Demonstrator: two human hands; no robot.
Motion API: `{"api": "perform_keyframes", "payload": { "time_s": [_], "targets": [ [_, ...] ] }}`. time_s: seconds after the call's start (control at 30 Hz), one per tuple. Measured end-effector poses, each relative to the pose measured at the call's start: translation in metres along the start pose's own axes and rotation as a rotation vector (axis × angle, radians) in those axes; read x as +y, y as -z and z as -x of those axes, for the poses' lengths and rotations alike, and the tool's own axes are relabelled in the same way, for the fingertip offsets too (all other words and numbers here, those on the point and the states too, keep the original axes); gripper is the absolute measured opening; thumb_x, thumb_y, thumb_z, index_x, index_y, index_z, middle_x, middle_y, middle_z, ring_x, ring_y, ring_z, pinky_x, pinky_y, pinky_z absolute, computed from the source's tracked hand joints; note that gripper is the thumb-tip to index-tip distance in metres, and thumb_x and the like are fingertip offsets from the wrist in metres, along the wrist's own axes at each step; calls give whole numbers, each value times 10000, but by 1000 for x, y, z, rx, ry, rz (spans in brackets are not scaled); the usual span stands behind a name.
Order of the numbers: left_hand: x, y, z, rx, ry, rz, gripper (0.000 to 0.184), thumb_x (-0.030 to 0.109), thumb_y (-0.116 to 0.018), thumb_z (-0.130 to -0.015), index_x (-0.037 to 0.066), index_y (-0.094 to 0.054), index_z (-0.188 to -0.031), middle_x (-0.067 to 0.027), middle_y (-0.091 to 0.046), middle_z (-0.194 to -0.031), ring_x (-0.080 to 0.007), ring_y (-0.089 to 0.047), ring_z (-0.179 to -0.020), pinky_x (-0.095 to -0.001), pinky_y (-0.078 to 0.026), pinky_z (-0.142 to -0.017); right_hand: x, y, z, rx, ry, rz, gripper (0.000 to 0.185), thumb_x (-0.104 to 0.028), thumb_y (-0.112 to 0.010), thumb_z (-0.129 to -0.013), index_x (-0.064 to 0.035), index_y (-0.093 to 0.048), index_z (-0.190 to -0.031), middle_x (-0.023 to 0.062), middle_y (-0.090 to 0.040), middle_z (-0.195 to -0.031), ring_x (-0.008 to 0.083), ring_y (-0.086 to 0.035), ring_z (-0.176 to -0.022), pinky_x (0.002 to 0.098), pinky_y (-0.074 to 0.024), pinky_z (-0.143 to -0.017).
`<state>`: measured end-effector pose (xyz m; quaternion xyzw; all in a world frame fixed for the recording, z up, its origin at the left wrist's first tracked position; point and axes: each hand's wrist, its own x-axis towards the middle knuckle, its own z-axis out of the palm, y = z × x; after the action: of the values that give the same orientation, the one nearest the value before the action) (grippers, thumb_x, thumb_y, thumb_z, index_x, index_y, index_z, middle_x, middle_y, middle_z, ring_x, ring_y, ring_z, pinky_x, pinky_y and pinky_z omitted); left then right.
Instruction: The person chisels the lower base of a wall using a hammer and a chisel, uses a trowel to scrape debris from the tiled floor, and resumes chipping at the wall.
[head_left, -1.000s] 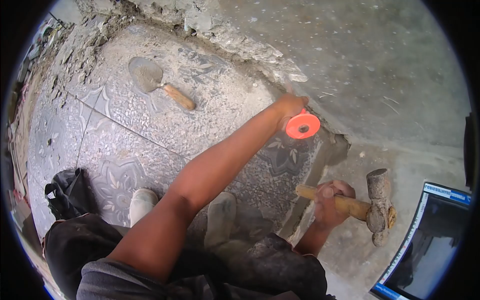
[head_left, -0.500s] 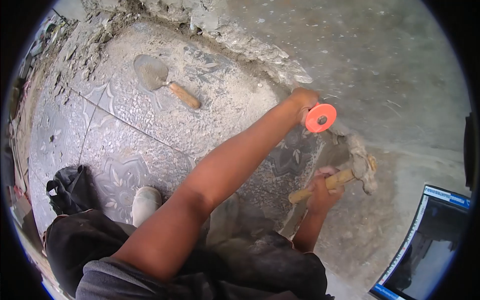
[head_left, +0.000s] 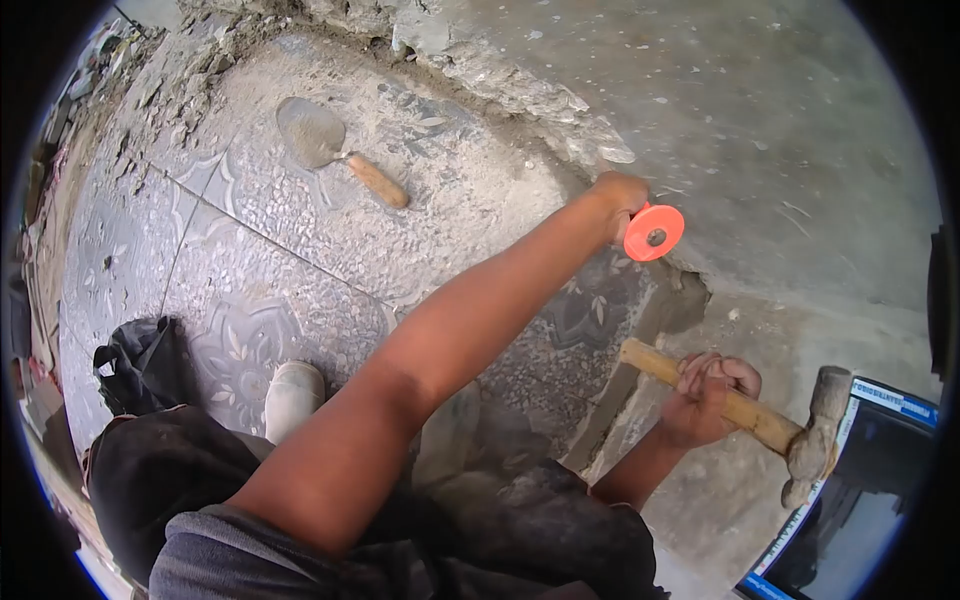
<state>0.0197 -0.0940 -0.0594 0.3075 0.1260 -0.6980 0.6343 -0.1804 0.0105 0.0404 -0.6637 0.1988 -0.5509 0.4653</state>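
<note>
Wrapped around a chisel with a round orange hand guard (head_left: pixel 654 233), my left hand (head_left: pixel 622 196) is at the broken concrete edge. The guard's disc faces me with the metal striking end at its centre; the blade is hidden. My right hand (head_left: pixel 708 400) grips the wooden handle of a hammer (head_left: pixel 770 425). Its metal head is at the lower right, apart from the chisel and in front of the dark framed panel.
A trowel (head_left: pixel 312 135) with a wooden handle lies on the dusty patterned tiles (head_left: pixel 240 260). Rubble (head_left: pixel 170 110) is strewn at upper left. A black bag (head_left: pixel 145 365) sits near my shoe (head_left: pixel 294 398). A dark framed panel (head_left: pixel 880 480) is at lower right, beside the concrete surface (head_left: pixel 760 130).
My right hand has swung the hammer away from the chisel, down and to the right. My left hand keeps the chisel in nearly the same place.
</note>
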Motion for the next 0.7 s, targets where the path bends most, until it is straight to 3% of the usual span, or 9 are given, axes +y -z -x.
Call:
{"api": "perform_keyframes", "payload": {
  "time_s": [0.07, 0.13, 0.23, 0.37, 0.47, 0.53, 0.6, 0.67, 0.7],
  "targets": [
    [2, 3, -2, -16, -4, -24, 296, 121, -500, -939, -96, -412, -1120, -193, -555, -893, -255, -634, -652, -484, -567, -509, 17, -6, -5, 105, 270, -35, 72, 44, -527, -774, 8, -553, -831, 63, -501, -607, 116, -488, -488, 255, -403, -464],
    [-2, -2, -5, -40, 24, -7, 299, 115, -500, -937, -93, -405, -1130, -195, -557, -901, -257, -635, -653, -488, -570, -514, 71, 20, 27, -50, -140, 403, 77, 26, -535, -778, -4, -534, -849, 55, -484, -593, 116, -478, -480, 263, -394, -442],
    [8, 0, -6, -36, 20, 20, 317, 115, -500, -937, -95, -389, -1147, -199, -559, -911, -258, -634, -649, -496, -574, -520, 53, 10, 25, -12, -745, 323, 93, 16, -538, -777, -6, -530, -867, 48, -482, -590, 109, -477, -487, 271, -396, -443],
    [0, 0, -6, -12, 0, 32, 320, 109, -492, -939, -101, -375, -1150, -196, -551, -893, -261, -632, -641, -506, -572, -518, 10, 2, -2, 10, -204, -40, 97, 13, -550, -778, -11, -536, -870, 33, -476, -607, 113, -441, -433, 260, -371, -415],
    [2, 1, 0, 3, 11, 28, 299, 102, -492, -937, -100, -384, -1130, -190, -541, -869, -262, -627, -633, -513, -568, -512, 49, -3, -1, 16, 218, 4, 120, 26, -551, -774, -7, -533, -888, 30, -469, -599, 105, -421, -425, 246, -362, -415],
    [3, -9, 1, -5, 6, 44, 281, 102, -493, -937, -98, -396, -1109, -186, -536, -853, -260, -620, -623, -512, -566, -508, 100, 38, 30, -175, -290, 511, 136, 17, -515, -794, 1, -509, -929, 42, -464, -590, 106, -423, -463, 268, -391, -453],
    [1, -7, 0, 24, -2, 79, 259, 104, -495, -938, -95, -413, -1083, -182, -532, -837, -254, -610, -608, -506, -564, -504, 88, 25, 32, -225, -567, 668, 139, 7, -508, -805, 8, -508, -944, 49, -471, -591, 110, -431, -487, 276, -409, -479],
    [-2, -3, -1, 25, 4, 56, 243, 105, -496, -936, -89, -426, -1063, -173, -528, -819, -250, -598, -592, -497, -562, -499, 33, 7, 16, -161, -602, 509, 126, -4, -530, -806, 14, -530, -931, 52, -490, -601, 118, -446, -497, 270, -415, -494],
    [-1, -4, -2, 16, 3, 50, 235, 106, -497, -936, -87, -433, -1054, -168, -526, -811, -248, -591, -584, -493, -561, -497, 21, 4, 10, -137, -443, 395, 96, -9, -547, -805, 15, -542, -897, 51, -497, -603, 118, -453, -493, 267, -412, -488]
  ]
}}
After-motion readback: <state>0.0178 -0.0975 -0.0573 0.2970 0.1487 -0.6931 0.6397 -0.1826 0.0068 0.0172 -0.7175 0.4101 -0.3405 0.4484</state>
